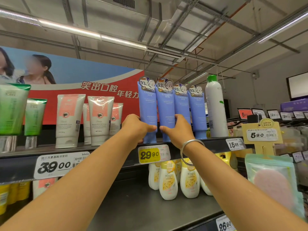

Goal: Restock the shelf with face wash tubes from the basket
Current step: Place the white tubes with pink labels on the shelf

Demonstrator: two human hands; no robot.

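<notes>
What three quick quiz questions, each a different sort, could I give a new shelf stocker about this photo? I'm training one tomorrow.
1. True or false: the left hand and the right hand each hold a blue tube.
2. How many blue tubes stand in the front row on the top shelf?
3. The yellow price tag below the tubes reads: A) 39.00 B) 29.90 C) 15.92

Key: 1 true; 2 four; 3 B
</notes>
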